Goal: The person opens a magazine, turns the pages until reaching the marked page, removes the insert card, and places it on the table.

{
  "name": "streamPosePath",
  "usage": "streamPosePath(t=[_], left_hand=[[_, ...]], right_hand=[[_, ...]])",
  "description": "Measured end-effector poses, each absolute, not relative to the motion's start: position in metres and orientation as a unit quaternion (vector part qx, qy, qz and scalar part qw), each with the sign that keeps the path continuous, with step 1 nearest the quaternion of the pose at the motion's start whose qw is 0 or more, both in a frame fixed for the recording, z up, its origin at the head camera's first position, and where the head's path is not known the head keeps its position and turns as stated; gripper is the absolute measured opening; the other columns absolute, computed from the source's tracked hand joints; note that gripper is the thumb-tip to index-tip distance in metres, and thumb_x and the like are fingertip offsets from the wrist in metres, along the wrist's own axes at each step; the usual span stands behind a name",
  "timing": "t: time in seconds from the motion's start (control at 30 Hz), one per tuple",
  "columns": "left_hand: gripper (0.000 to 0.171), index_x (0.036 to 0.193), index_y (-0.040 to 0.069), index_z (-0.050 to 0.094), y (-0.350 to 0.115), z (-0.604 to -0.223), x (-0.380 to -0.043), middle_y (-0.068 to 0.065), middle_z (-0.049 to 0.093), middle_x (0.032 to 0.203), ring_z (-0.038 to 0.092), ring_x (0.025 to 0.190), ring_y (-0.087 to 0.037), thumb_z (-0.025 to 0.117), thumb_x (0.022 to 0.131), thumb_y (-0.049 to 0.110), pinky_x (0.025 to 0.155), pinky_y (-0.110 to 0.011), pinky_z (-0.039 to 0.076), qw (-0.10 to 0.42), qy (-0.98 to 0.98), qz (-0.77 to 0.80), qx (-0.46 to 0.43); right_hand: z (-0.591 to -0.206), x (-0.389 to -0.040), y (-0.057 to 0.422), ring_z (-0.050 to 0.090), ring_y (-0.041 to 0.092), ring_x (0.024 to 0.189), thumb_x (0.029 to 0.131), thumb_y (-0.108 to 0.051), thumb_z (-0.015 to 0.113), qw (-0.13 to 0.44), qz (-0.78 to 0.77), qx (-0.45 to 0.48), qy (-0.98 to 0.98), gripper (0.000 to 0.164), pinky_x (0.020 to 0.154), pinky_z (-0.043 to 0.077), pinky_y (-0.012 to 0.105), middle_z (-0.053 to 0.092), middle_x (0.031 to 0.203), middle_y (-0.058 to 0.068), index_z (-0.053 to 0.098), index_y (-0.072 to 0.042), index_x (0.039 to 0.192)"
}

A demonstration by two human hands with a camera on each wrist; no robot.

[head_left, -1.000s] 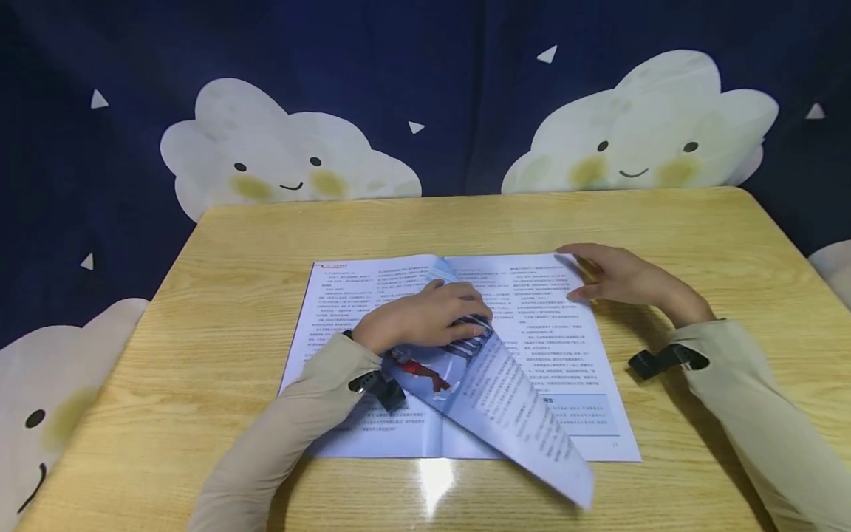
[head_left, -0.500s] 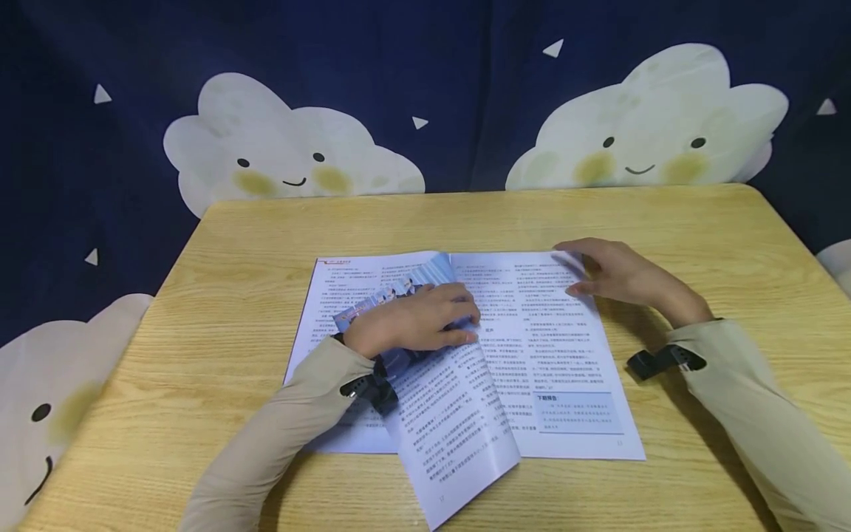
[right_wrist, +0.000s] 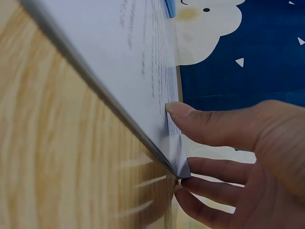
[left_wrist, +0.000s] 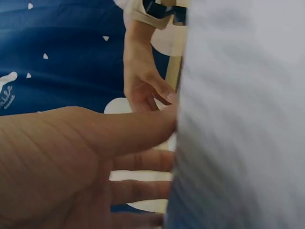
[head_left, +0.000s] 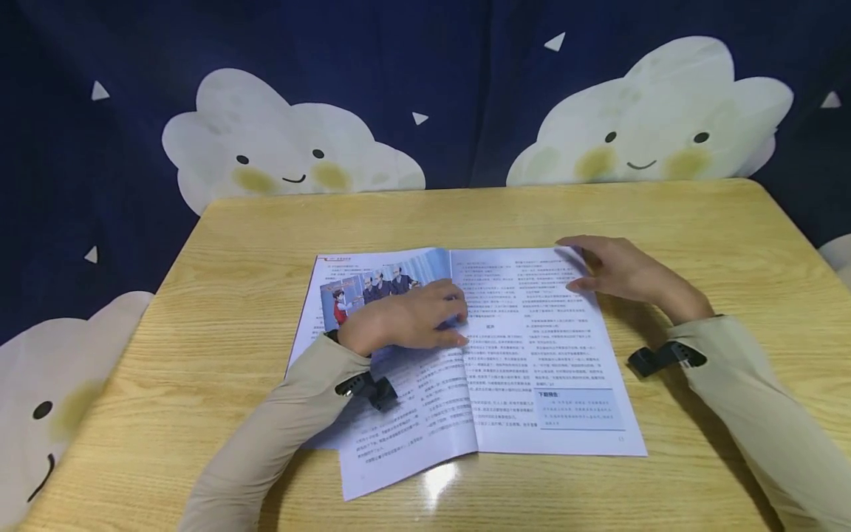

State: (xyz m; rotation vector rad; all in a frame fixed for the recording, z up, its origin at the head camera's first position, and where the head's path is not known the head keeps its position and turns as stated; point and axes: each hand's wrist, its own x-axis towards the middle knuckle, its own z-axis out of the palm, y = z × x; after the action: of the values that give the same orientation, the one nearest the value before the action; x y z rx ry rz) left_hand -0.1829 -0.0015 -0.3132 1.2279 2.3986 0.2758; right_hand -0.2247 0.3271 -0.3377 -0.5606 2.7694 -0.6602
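Note:
A magazine (head_left: 572,414) lies spread on the table. My left hand (head_left: 415,318) rests across a turned leaf (head_left: 425,436) left of the fold, thumb and fingers extended over it. In the left wrist view this hand (left_wrist: 128,157) has its fingertips along the sheet. A coloured picture (head_left: 382,292) shows partly behind my hand. At the magazine's top right corner is my right hand (head_left: 621,270), its thumb on the right edge and a fingertip at the top edge. The right wrist view has the thumb (right_wrist: 181,109) on the page and other fingers beside a slightly bent corner (right_wrist: 183,164).
The wooden table (head_left: 186,355) extends round the magazine on all sides. Behind it hangs a dark blue cloth (head_left: 465,66) with smiling clouds (head_left: 286,159). Each wrist carries a black strap device (head_left: 665,360).
The leaf has swung from right of the fold over to the left, uncovering the right page and its blue box. My left hand shifted slightly left with it; the right hand stays at the corner.

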Motion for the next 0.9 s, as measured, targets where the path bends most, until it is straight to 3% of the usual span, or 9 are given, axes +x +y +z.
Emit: streamPosePath(t=[0.23,0.37,0.53,0.7,0.9], left_hand=[[0.032,0.104,0.015,0.054,0.001,-0.308,-0.177,-0.005,0.022,0.158,0.008,0.146,-0.038,0.072,0.085,0.034,0.111,-0.058,0.025,0.286,0.889,0.061,0.353],[0.040,0.102,0.017,0.050,0.001,-0.310,-0.176,-0.005,0.011,0.162,0.003,0.147,-0.034,0.077,0.076,0.031,0.113,-0.057,0.019,0.306,0.898,0.071,0.309],[0.053,0.100,0.018,0.042,0.003,-0.317,-0.176,-0.008,0.005,0.162,0.002,0.147,-0.034,0.080,0.068,0.036,0.113,-0.061,0.016,0.296,0.907,0.050,0.294],[0.059,0.101,0.019,0.041,0.005,-0.322,-0.176,-0.012,0.004,0.162,0.003,0.147,-0.036,0.082,0.065,0.043,0.111,-0.061,0.019,0.274,0.912,0.020,0.303],[0.059,0.098,0.019,0.040,0.003,-0.325,-0.182,-0.011,0.002,0.162,-0.002,0.146,-0.037,0.078,0.067,0.051,0.111,-0.065,0.012,0.278,0.909,0.029,0.310]], right_hand=[[-0.337,-0.223,0.326,0.051,0.036,0.112,0.082,-0.010,0.077,0.116,-0.206,-0.182,0.955,0.070,0.091,0.043,0.050,0.049,0.135,0.028,0.042,-0.003,0.143],[-0.337,-0.222,0.323,0.052,0.036,0.110,0.082,-0.008,0.077,0.115,-0.193,-0.178,0.958,0.072,0.092,0.044,0.051,0.050,0.134,0.028,0.041,-0.002,0.144],[-0.336,-0.221,0.323,0.047,0.042,0.123,0.082,-0.008,0.077,0.115,-0.189,-0.176,0.959,0.073,0.100,0.039,0.056,0.046,0.139,0.029,0.039,-0.001,0.144],[-0.336,-0.222,0.323,0.044,0.043,0.127,0.081,-0.009,0.078,0.110,-0.185,-0.178,0.960,0.075,0.102,0.037,0.057,0.044,0.141,0.029,0.039,-0.001,0.144],[-0.339,-0.222,0.324,0.044,0.045,0.126,0.082,-0.011,0.078,0.104,-0.174,-0.183,0.962,0.075,0.101,0.038,0.057,0.046,0.139,0.030,0.039,0.002,0.144]])
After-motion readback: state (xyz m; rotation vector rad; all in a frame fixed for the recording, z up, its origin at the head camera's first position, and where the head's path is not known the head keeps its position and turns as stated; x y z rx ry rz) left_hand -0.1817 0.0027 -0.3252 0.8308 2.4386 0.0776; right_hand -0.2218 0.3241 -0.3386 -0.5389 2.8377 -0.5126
